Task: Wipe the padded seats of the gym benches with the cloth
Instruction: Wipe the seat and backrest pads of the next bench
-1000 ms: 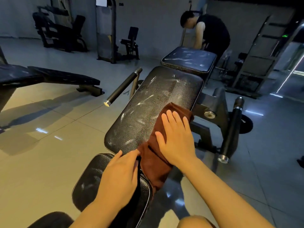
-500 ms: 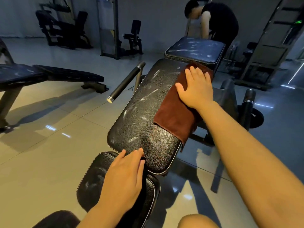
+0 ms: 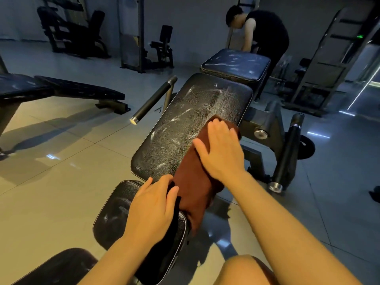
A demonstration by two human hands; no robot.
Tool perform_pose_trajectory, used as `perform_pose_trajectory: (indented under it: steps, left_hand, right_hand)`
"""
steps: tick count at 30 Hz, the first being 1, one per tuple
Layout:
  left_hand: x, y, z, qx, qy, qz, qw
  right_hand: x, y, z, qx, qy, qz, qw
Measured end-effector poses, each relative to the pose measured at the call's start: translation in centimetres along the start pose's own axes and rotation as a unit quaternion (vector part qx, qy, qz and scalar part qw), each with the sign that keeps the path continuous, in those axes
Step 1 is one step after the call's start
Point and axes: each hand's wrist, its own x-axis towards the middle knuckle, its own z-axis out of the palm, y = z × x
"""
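The person leans over a padded bench, and the job looks partly done. The right hand (image 3: 223, 150) lies flat with fingers spread, pressing a brown cloth (image 3: 193, 182) onto the right side of the middle pad (image 3: 185, 128). The cloth runs down that edge and hangs over the near end. The strip beyond the cloth shows straight wipe lines, while the left half of the pad carries pale smears, so I judge that side is left to do. The far pad (image 3: 236, 63) is streaked too, and the near small pad (image 3: 115, 214) shows faint marks. The left hand (image 3: 153, 206) rests open on that small pad, fingertips at the cloth's edge, gripping nothing.

The room is dim, with a glossy tiled floor (image 3: 61, 161). Another bench (image 3: 61, 89) stands to the left, and a second person (image 3: 265, 31) bends over beyond the far pad.
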Motion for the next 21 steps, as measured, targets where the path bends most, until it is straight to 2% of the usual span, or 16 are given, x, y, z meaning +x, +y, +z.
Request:
perform_pose_trajectory:
  steps: [4, 10, 13, 17, 21]
  left_hand:
    - [-0.3, 0.0, 0.6, 0.037, 0.028, 0.011, 0.999]
    - [-0.1, -0.3, 0.9, 0.039, 0.051, 0.02, 0.998]
    - [-0.3, 0.1, 1.0, 0.009, 0.04, -0.009, 0.999]
    - [-0.2, -0.1, -0.2, -0.086, -0.026, -0.106, 0.99]
    - [0.9, 0.4, -1.9, -0.119, 0.056, -0.107, 0.986]
  right_hand:
    - [4.7, 4.1, -0.4, -0.002, 0.012, 0.037, 0.999]
    - [11.4, 7.3, -1.4, -0.049, -0.005, 0.027, 0.998]
    - [10.2, 6.3, -1.4, -0.045, 0.001, 0.029, 0.999]
    - [5.9, 3.2, -0.6, -0.035, -0.001, 0.005, 0.999]
    - [1.0, -0.3, 0.1, -0.014, -0.01, -0.018, 1.0]
